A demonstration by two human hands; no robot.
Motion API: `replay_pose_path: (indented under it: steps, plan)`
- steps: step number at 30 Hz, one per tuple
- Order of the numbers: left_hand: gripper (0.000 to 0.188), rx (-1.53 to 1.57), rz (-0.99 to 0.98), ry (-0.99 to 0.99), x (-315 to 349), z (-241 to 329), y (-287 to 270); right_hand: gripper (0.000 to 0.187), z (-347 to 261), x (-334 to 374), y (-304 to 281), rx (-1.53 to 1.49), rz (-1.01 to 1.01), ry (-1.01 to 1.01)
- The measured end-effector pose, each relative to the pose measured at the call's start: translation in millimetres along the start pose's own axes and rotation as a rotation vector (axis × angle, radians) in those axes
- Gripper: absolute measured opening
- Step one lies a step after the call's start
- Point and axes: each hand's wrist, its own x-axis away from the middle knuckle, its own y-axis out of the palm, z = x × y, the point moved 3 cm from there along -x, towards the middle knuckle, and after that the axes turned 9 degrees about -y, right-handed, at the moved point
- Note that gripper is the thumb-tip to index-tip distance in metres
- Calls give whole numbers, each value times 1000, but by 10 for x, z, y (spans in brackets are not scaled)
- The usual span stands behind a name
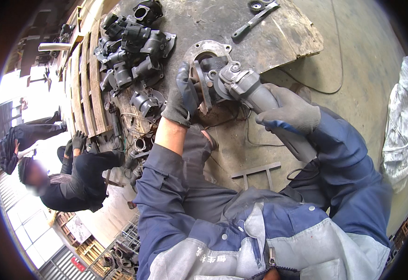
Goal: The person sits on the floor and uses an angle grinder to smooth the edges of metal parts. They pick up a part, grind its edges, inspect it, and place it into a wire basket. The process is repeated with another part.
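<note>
My right hand, in a grey and blue work glove, is wrapped round the body of an angle grinder. The tool's head points up and left, against a dark metal casting with a round flange and bolt holes. My left hand, gloved too, grips the casting's near left edge with curled fingers. The casting rests at the near edge of the worn workbench. Where the grinder's disc meets the metal is partly hidden by the tool's head.
A heap of black castings lies on the bench's left side. A tool with a dark handle lies at the far right. Cables trail over the floor. A co-worker sits at left near a wooden pallet; a metal frame lies below.
</note>
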Motion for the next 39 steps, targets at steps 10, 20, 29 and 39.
replay_pose_path:
  steps: [10, 20, 29, 39]
  plan:
    - [70, 35, -38, -6, 89, 42, 88, 71, 113, -105, 8, 146, 10, -140]
    - [73, -36, 27, 34, 3, 7, 14, 56, 65, -98, 14, -366, 50, 34]
    - [84, 109, 1, -23, 2, 1, 26, 69, 105, 3, 95, -170, 57, -10]
    - [83, 43, -7, -39, 27, 31, 12, 92, 67, 16, 109, 339, 9, -134]
